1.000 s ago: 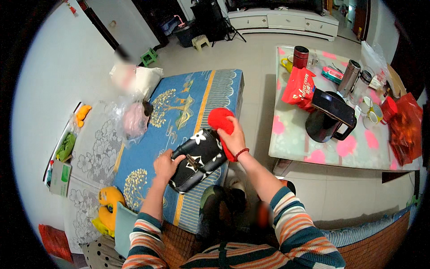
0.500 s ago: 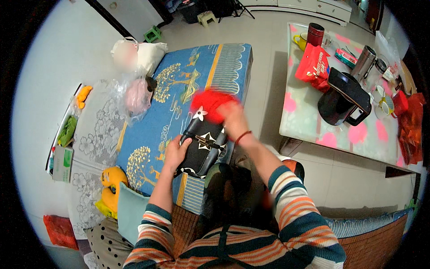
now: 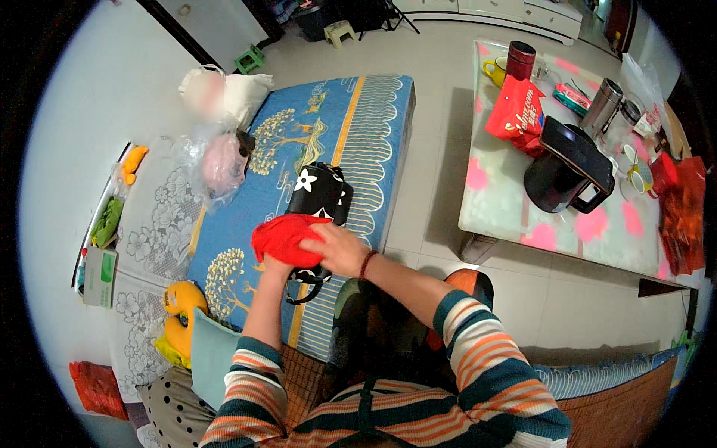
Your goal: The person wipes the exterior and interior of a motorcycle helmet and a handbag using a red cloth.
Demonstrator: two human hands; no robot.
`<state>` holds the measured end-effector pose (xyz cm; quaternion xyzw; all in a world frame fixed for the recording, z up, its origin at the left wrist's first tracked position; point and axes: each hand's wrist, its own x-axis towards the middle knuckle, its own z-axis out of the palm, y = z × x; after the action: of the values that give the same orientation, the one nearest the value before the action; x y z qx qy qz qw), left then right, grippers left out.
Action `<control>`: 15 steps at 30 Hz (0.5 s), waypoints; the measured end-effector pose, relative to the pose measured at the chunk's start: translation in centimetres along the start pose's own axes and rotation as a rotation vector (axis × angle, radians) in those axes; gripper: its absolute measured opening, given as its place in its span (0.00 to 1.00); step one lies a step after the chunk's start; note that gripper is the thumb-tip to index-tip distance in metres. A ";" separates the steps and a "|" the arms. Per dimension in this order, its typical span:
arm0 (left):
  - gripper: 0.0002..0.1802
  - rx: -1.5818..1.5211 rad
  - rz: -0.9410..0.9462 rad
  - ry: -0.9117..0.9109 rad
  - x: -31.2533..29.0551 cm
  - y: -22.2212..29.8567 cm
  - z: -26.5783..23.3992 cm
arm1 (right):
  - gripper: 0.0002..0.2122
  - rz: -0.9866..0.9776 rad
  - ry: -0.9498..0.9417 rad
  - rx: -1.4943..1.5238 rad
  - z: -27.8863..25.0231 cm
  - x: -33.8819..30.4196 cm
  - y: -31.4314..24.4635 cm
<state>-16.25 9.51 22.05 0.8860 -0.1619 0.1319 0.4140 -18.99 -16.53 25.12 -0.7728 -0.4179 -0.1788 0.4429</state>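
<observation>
A bunched red cloth (image 3: 287, 237) is between my hands, over the near half of a black handbag (image 3: 321, 200) with white flower shapes. My left hand (image 3: 278, 266) comes up from below, and the cloth covers its fingers. From the right, my right hand (image 3: 340, 250) reaches in with bent fingers gripping the cloth's edge. The handbag lies on a blue patterned seat cover (image 3: 299, 134); its strap curls out below my hands.
On the right, a table (image 3: 485, 216) bears a black kettle (image 3: 556, 175), a red packet (image 3: 517, 112), flasks and cups. Left of the handbag lie a plastic-wrapped pink bundle (image 3: 224, 166), a yellow neck pillow (image 3: 183, 305) and a light blue cushion (image 3: 213, 358).
The red cloth has moved from the handbag's far end toward me and to the left. My left hand has let go of the handbag, which now lies on the seat cover.
</observation>
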 end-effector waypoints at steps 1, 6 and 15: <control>0.24 0.729 0.324 -0.111 2.0 5.9 0.8 | 0.17 0.056 0.053 -0.111 0.4 -1.7 3.4; 0.32 0.750 -0.285 -0.058 0.9 9.7 1.8 | 0.18 0.766 -0.069 -0.313 -2.3 -3.5 7.1; 0.41 0.819 -0.252 -0.174 1.0 14.2 3.3 | 0.28 0.828 -0.400 -0.376 -3.8 -7.0 4.9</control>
<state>-20.69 -1.80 30.19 0.9977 -0.0210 0.0585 0.0263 -18.81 -24.35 20.04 -0.9596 -0.1135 0.0916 0.2406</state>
